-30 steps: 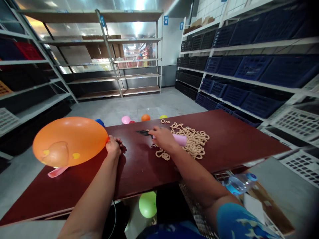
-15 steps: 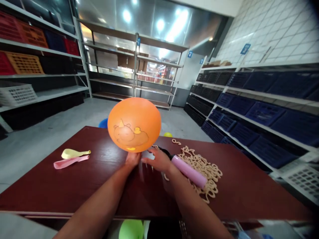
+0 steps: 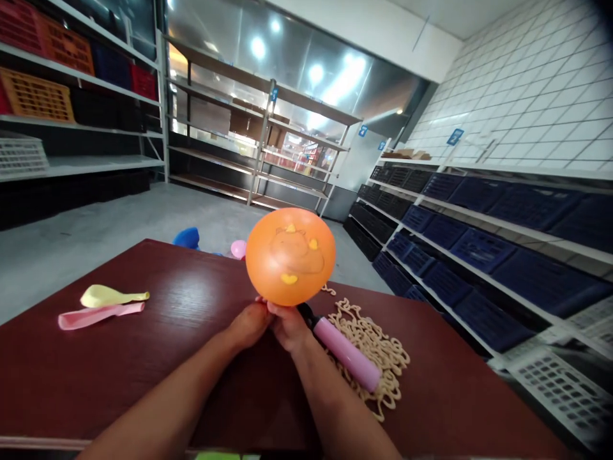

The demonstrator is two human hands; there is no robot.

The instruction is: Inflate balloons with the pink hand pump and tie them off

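An inflated orange balloon [image 3: 292,255] with a printed cartoon animal stands above the table, its neck hidden by my fingers. Both hands meet right under it. My left hand [image 3: 253,321] is closed at the balloon's base, and my right hand [image 3: 286,322] pinches there beside it. Just right of my right hand lies a pink balloon pump [image 3: 349,354] with a black end, resting on a heap of beige, loop-shaped pieces [image 3: 390,351]. Two flat balloons, one yellow [image 3: 108,296] and one pink [image 3: 98,315], lie on the left of the table.
The dark red table [image 3: 158,377] spans the foreground. Beyond its far edge are a blue object [image 3: 186,237] and a pink balloon [image 3: 238,248]. Shelves with dark blue crates [image 3: 483,252] line the right; metal racks [image 3: 215,163] stand behind, and coloured crates [image 3: 38,96] fill shelves at left.
My right hand has closed in beside my left under the orange balloon. The balloon has turned and sits further right and slightly lower in view. My view has tilted.
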